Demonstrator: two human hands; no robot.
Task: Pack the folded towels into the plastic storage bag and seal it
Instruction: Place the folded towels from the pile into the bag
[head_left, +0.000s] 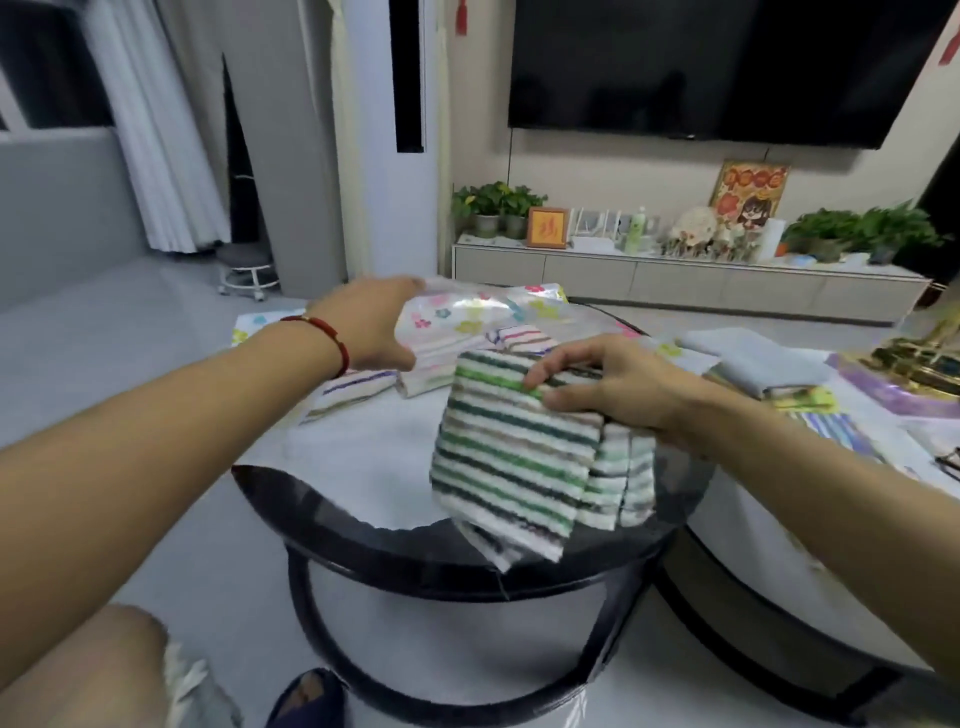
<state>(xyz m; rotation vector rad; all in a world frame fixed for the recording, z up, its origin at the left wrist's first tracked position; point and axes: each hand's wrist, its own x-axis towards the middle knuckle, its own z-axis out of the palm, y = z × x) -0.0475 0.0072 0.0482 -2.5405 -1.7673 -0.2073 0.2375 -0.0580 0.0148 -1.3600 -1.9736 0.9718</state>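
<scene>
My right hand (608, 384) grips a folded green-and-white striped towel (509, 457) by its top edge, holding it above the round glass table (363, 514). My left hand (374, 322) holds up the near edge of a clear plastic storage bag (483, 312) printed with coloured flowers. Under that lifted edge lie folded pastel-striped towels (441, 364). Another striped towel (353, 389) lies on the table just left of them.
More folded towels, one pale blue (753, 358), sit on a second table at the right among purple wrapping (883, 395). A TV cabinet (675, 275) with plants stands behind. My knee (104, 675) and a dark shoe (311, 696) are below the table.
</scene>
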